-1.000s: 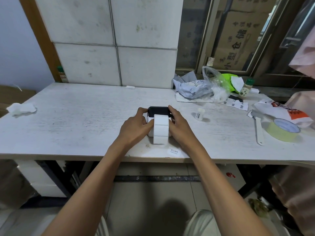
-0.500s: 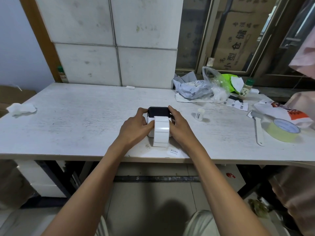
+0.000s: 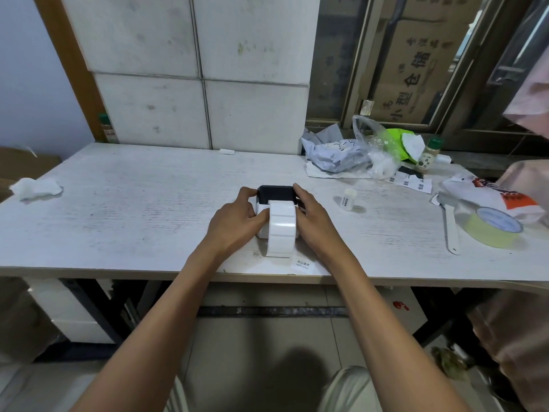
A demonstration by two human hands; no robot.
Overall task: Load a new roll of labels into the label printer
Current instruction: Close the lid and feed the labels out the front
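A small label printer (image 3: 276,193) with a black top and white body sits near the front middle of the white table (image 3: 133,209). A strip of white labels (image 3: 281,228) comes out of it and curves down over its front onto the table. My left hand (image 3: 234,221) grips the printer's left side, thumb by the strip. My right hand (image 3: 315,224) grips the right side, fingers reaching the black top. The roll itself is hidden inside the printer or behind the strip.
A printed label (image 3: 303,264) lies by the table's front edge. A small white bottle (image 3: 348,199), a tape roll (image 3: 491,227), a white stick (image 3: 451,230), a snack bag (image 3: 493,197), plastic bags (image 3: 350,153) and a spice jar (image 3: 427,156) crowd the right. A crumpled tissue (image 3: 35,188) lies far left.
The label strip hangs a little longer over the printer's front than a second ago. Both hands have stayed on the printer's sides.
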